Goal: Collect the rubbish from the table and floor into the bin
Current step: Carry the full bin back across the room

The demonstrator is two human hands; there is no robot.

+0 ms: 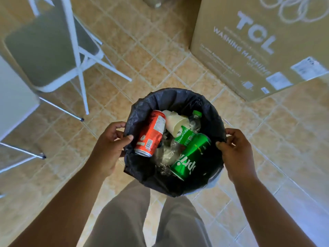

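We hold the bin (175, 97) by its black liner: left hand (108, 148) and right hand (235, 150) each pinch the rim closed between thumb and fingers. Between the grips lie a red can (151, 133), long axis pointing away from us, and a green can (191, 155), tilted away-right. A cup (175, 124) and bottle (195, 120) lie beyond. A chair (46, 50) stands left of the grips, a box (258, 41) beyond the right grip.

Tiled floor (147, 68), tan with pale grout. Folding chair (44, 50), white frame, grey seat, at ten o'clock. Cardboard box (258, 41) (washing-machine print) at two o'clock. Daylight, soft.
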